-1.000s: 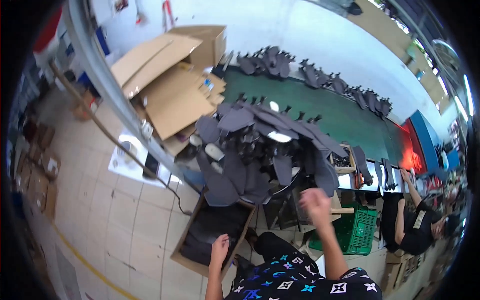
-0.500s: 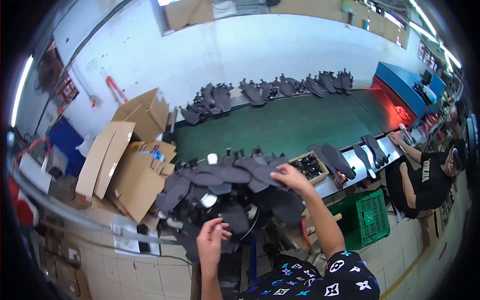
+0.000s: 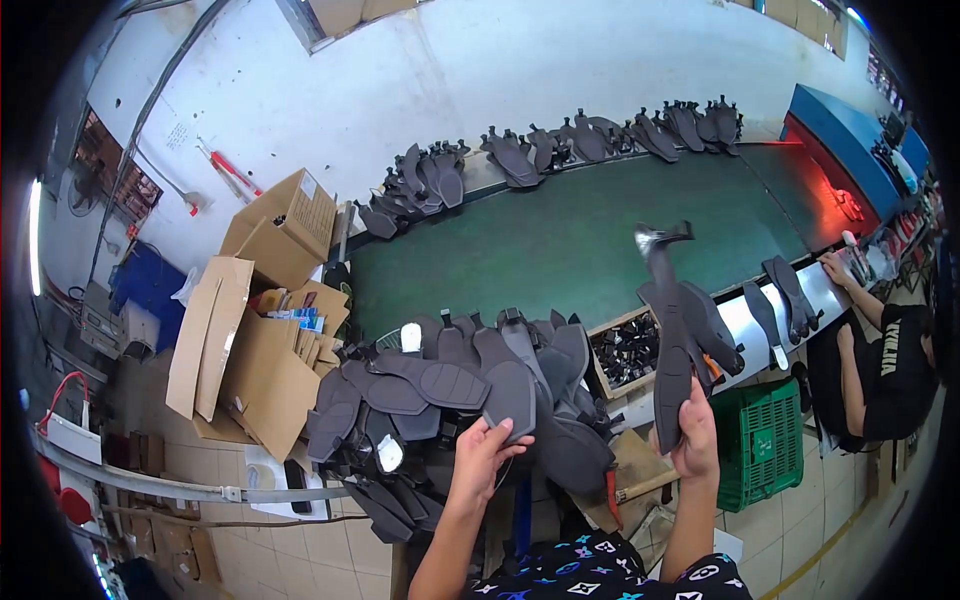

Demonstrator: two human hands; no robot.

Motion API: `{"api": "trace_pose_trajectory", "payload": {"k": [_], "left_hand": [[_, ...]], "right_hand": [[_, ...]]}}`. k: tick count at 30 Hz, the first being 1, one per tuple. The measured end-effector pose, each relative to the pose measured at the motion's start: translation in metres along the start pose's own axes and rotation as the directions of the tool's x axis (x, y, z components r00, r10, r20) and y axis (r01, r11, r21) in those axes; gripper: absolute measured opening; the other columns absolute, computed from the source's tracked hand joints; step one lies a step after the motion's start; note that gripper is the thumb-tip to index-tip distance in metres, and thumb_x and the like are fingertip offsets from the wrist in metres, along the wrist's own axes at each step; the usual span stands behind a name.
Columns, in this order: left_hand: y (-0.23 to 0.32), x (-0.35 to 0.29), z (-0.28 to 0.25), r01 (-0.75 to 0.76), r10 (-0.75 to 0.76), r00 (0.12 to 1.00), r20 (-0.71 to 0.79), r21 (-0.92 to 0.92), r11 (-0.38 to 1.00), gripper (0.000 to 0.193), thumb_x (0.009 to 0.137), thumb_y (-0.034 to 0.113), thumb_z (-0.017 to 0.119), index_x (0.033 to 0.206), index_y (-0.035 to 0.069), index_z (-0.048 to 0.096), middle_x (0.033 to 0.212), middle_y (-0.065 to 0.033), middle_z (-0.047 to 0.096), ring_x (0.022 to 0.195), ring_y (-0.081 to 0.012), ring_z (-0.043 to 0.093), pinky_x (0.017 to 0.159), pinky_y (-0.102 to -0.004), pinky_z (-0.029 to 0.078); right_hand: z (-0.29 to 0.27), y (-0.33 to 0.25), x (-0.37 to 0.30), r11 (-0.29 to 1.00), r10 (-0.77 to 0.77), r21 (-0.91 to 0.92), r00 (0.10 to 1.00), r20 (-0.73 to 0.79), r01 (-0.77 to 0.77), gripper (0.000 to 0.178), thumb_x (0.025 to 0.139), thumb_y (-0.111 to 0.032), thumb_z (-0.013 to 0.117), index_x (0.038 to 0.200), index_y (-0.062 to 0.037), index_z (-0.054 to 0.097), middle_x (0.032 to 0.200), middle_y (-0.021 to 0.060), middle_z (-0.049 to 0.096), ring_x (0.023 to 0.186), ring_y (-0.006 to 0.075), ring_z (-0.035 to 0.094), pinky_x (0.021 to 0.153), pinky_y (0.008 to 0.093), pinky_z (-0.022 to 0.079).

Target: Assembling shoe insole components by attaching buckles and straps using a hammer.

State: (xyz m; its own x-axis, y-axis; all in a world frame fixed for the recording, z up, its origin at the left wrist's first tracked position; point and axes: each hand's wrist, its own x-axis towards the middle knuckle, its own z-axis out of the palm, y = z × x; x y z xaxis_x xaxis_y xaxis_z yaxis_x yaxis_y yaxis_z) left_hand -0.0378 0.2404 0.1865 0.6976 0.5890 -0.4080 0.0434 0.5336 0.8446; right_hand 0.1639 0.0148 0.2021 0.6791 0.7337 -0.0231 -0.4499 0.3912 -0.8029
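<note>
My right hand (image 3: 696, 438) is closed around the heel end of a long dark grey shoe sole (image 3: 673, 345). It stands nearly upright over the conveyor's near edge, with a black clip-like piece and a shiny patch at its top. My left hand (image 3: 478, 458) pinches the lower end of another dark shoe sole (image 3: 508, 392) at the front of a big heap. Around it lie several more grey soles (image 3: 385, 388), overlapping, some with black clips. A whitish piece (image 3: 389, 453) shows among them.
Beyond the heap runs a green conveyor belt (image 3: 560, 235), with soles lined along its far side. A wooden box of small black parts (image 3: 628, 350) sits beside the heap. Cardboard boxes (image 3: 268, 370) stand left, a green crate (image 3: 765, 440) right. A co-worker (image 3: 885, 375) sits at the far right.
My right hand has moved right and away from the heap, now holding a sole upright. My left hand has moved up and right and gripped a sole's end. The view has shifted slightly.
</note>
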Motion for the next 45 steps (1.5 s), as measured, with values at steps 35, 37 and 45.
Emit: {"api": "trace_pose_trajectory", "payload": {"k": [35,37,45], "left_hand": [[-0.203,-0.307,-0.097,-0.333,0.12,0.941,-0.317,-0.931,0.148,0.048,0.103,0.047,0.041,0.124,0.008,0.06,0.12,-0.0086,0.065,0.106,-0.0266,0.064,0.096,-0.0447,0.051],[-0.223,-0.299,-0.108,-0.483,0.017,0.87,-0.493,-0.845,0.227,0.043,0.104,0.042,0.045,0.125,0.007,0.059,0.118,-0.0083,0.065,0.105,-0.0261,0.064,0.096,-0.0439,0.05],[-0.204,-0.319,-0.174,0.183,0.544,0.76,-0.355,0.92,0.346,0.094,0.07,0.032,0.086,0.146,0.003,0.039,0.152,-0.0199,0.039,0.138,-0.0379,0.039,0.112,-0.0484,0.033]], "right_hand": [[0.1,0.176,-0.274,0.685,0.548,-0.728,0.654,0.522,0.007,0.03,0.1,-0.012,0.054,0.125,0.0022,0.046,0.119,0.0096,0.052,0.109,0.0187,0.051,0.098,0.03,0.039],[0.12,0.186,-0.267,0.716,0.547,-0.694,0.678,0.491,-0.074,0.04,0.098,-0.009,0.055,0.134,0.0012,0.039,0.121,0.0102,0.055,0.11,0.0197,0.054,0.097,0.0312,0.041],[0.221,0.251,-0.156,0.314,0.874,-0.124,-0.236,0.426,0.941,0.049,0.079,-0.004,0.07,0.126,-0.0079,0.056,0.103,0.0114,0.07,0.105,0.0292,0.063,0.093,0.0365,0.044]]}}
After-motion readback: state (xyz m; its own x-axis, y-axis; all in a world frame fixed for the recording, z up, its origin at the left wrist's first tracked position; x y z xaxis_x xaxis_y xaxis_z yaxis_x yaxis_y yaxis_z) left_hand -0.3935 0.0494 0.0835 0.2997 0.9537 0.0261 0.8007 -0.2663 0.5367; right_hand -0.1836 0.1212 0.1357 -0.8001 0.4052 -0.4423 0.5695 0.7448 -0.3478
